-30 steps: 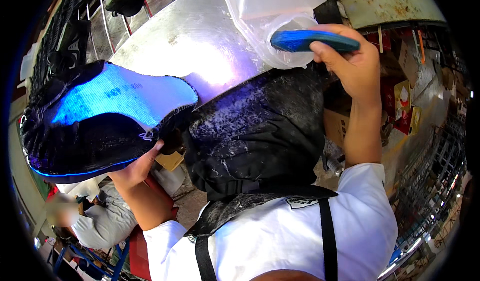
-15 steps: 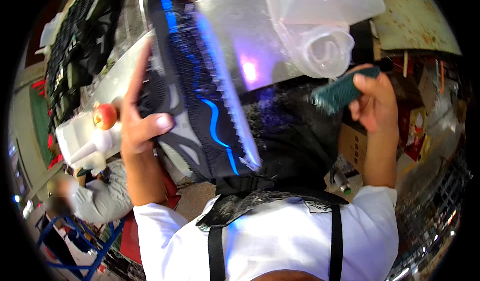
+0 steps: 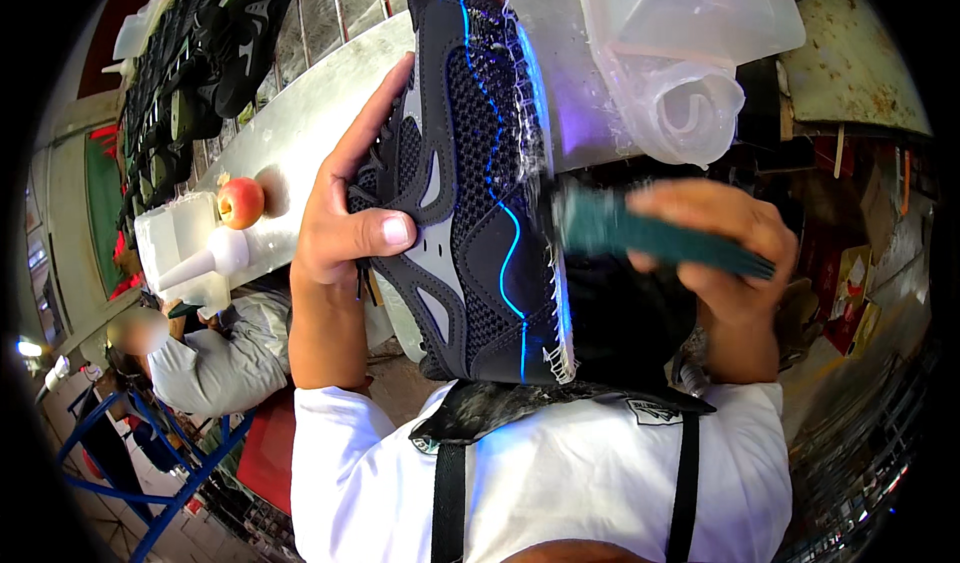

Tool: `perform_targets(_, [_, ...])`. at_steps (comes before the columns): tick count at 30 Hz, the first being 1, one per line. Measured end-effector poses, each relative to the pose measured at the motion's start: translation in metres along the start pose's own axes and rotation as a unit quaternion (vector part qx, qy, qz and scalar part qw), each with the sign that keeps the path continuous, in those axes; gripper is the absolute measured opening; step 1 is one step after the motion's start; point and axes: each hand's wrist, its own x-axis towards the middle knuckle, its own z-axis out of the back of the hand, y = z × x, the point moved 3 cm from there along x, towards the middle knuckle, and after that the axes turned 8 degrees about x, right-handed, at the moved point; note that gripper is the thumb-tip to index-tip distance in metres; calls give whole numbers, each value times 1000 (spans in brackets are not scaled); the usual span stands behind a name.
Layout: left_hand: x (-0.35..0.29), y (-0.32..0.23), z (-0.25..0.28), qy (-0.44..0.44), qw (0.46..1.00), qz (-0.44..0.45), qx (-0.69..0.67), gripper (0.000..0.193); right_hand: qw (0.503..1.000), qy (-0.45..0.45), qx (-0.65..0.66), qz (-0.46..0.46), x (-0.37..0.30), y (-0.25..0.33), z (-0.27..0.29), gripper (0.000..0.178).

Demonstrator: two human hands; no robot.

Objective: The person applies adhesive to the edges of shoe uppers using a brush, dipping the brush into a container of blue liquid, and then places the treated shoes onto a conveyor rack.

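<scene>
My left hand (image 3: 335, 225) grips a black and grey shoe upper (image 3: 480, 293) by its laced side, thumb on the grey trim and fingers stretched behind. The upper has no sole, and rough stitching runs along its bottom edge, which faces right. A wavy blue line of light crosses its side. My right hand (image 3: 740, 248) is closed around a dark green brush (image 3: 610, 225), smeared by motion. The brush's left end is at the upper's stitched edge; I cannot tell whether they touch.
Behind is a metal table (image 3: 300, 153) with a translucent plastic jug (image 3: 690, 103). An apple (image 3: 241, 203) sits beside a white tub (image 3: 180, 228) and a nozzle bottle (image 3: 225, 253). Black shoes (image 3: 225, 73) line a rack at far left. Another person (image 3: 225, 363) is at lower left.
The brush has moved left and down from beside the jug to the upper's stitched edge. The upper, in my left hand, has shifted right and turned more upright.
</scene>
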Motion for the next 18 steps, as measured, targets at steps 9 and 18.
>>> perform_targets(9, [-2,-7,2,33,999,-31,15,116,978,-144,-104,-112,30,19,9,37])
perform_targets(18, [-3,-12,3,15,998,-30,47,113,956,-2,-289,-51,27,46,-29,36])
